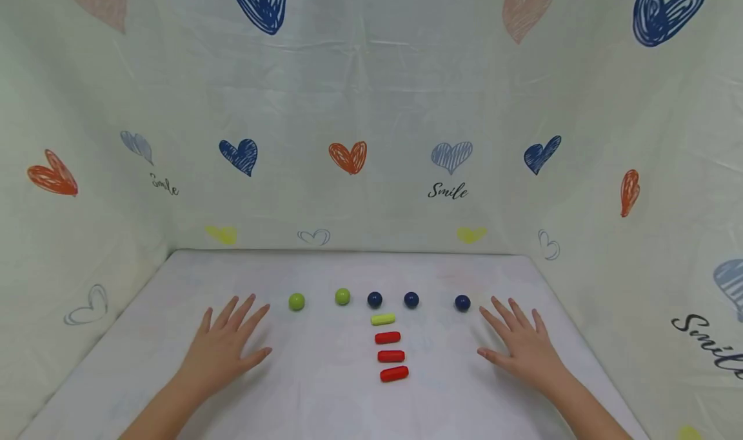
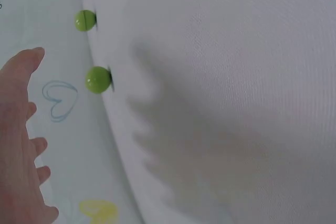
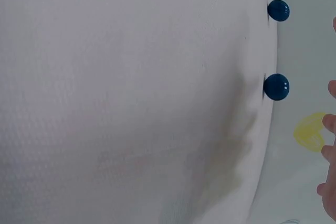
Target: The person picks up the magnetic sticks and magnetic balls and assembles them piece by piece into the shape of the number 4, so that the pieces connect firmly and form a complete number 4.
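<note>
My left hand (image 1: 222,346) hovers over the left part of the table with its fingers spread, holding nothing. Nearest to it is a green ball (image 1: 297,302); a second green ball (image 1: 342,296) lies farther right. Two dark blue balls, one at centre (image 1: 375,300) and another beside it (image 1: 411,300), continue the row. The rightmost blue ball (image 1: 462,303) lies just beyond the fingertips of my right hand (image 1: 522,346), which is also spread and holds nothing. Below the row lie a yellow-green cylinder (image 1: 383,319) and three red cylinders (image 1: 391,356), stacked in a column.
A white cloth covers the table (image 1: 325,401). Behind it and along both sides hangs a pale curtain (image 1: 395,111) printed with hearts and the word "Smile". In the left wrist view, the hand's shadow (image 2: 199,145) falls on the cloth.
</note>
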Available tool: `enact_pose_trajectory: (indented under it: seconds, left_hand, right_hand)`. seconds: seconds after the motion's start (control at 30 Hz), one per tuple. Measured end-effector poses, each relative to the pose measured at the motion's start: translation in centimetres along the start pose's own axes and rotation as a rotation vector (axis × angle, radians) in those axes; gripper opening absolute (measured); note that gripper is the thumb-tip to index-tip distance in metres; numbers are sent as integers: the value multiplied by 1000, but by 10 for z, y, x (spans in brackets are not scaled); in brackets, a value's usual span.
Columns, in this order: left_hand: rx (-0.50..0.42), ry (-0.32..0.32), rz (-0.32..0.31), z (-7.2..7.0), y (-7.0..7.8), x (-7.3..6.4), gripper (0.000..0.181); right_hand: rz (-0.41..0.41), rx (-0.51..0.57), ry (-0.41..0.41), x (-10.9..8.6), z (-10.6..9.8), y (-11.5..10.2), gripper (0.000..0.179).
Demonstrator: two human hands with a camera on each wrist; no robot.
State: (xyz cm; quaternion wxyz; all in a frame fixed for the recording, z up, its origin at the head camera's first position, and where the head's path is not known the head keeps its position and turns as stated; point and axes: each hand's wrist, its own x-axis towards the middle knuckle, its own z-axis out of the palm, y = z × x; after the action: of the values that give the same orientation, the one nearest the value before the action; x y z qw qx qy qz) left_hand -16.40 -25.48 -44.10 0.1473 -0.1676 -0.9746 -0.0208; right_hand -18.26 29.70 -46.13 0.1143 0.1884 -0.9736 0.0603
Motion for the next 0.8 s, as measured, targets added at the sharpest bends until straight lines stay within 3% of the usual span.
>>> enact_pose_trajectory:
  seconds: [0.3, 0.6, 0.8]
  left_hand:
    - [-26, 14, 13, 6, 13, 3, 76]
    - [-40, 40, 30, 3, 30, 5, 77]
    - [-68, -1, 23, 1, 44, 8, 77]
  right_hand:
    - [1, 79, 25, 5, 1, -13, 76]
    - [-37, 146, 35, 10, 5, -33, 72]
    - [-72, 198, 25, 17, 5, -49, 67]
